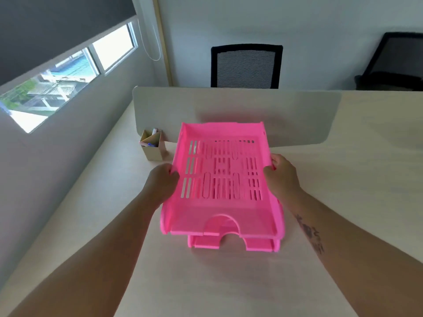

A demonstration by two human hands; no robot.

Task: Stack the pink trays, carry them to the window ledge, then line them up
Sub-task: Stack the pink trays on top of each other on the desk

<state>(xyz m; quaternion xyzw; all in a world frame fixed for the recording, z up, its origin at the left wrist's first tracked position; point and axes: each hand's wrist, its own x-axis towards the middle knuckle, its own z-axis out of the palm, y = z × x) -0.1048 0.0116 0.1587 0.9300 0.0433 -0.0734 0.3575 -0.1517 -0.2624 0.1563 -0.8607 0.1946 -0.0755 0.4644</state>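
Hands grip the two long sides of the top pink tray [223,179]: the left hand [161,183] wraps the left wall, the right hand [280,175] the right wall, fingertips curled over the rims and partly hidden behind the plastic. This slotted tray sits tilted above a second pink tray [233,243], of which only the front lip and notch show beneath it; whether the two touch at the back I cannot tell. Both are over the pale desk [206,282], in front of the white divider screen [229,106]. A cardboard pen holder [152,145] stands just left of the trays. Behind the divider a black mesh chair [246,66] is half hidden, and the window [68,69] lies to the left
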